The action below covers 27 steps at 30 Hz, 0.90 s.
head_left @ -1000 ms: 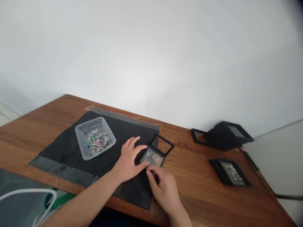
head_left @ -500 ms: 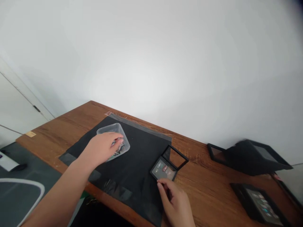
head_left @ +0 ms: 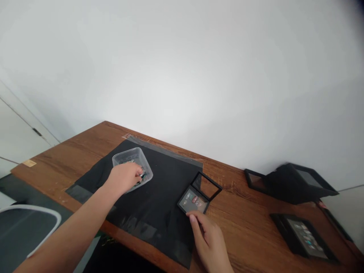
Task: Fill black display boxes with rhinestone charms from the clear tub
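My left hand (head_left: pixel 126 176) reaches into a clear plastic tub (head_left: pixel 147 163) holding a loose heap of small shiny pieces. Its fingers are pinched together down among them, and what they grip is too small to make out. At the near edge of a small black display case (head_left: pixel 182 204), my right hand (head_left: pixel 209 237) pinches the frame between thumb and fingers. The case's framed lid (head_left: pixel 212 198) with a see-through window stands raised. Several small shiny pieces (head_left: pixel 196 200) lie on the grey inside of the case, toward its far side.
A black mat (head_left: pixel 165 189) covers part of the wooden table (head_left: pixel 236 212). On the right lies another black case with small pieces (head_left: pixel 307 237). Behind it, black cases (head_left: pixel 292 184) are stacked by the wall. A white curved chair frame (head_left: pixel 36 207) is at lower left.
My left hand has dipped lower into the tub, its fingers now among the pieces. My right hand stays at the case. The whole view has shifted slightly.
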Motion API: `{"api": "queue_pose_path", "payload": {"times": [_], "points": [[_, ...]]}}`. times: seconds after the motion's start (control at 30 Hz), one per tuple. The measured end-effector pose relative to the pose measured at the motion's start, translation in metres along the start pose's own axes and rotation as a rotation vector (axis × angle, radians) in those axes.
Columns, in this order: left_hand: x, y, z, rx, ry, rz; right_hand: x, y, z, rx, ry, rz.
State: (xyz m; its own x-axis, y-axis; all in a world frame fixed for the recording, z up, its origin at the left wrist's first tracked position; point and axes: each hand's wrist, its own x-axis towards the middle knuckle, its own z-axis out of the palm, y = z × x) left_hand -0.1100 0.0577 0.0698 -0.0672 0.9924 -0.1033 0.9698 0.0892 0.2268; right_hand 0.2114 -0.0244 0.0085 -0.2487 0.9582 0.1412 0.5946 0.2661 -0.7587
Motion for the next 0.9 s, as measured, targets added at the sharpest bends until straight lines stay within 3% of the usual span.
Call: {"api": "queue_pose_path", "payload": {"times": [0.27, 0.6, 0.9], "points": [[-0.006, 0.0, -0.007, -0.001, 0.024, 0.007, 0.001, -0.001, 0.0, -0.005, -0.011, 0.002], [0.004, 0.001, 0.009, 0.027, -0.029, 0.042, 0.002, -0.003, -0.002, -0.02, -0.052, 0.04], [-0.003, 0.003, 0.0, -0.023, 0.125, -0.008, 0.001, -0.001, 0.0, -0.028, -0.029, 0.024]]}}
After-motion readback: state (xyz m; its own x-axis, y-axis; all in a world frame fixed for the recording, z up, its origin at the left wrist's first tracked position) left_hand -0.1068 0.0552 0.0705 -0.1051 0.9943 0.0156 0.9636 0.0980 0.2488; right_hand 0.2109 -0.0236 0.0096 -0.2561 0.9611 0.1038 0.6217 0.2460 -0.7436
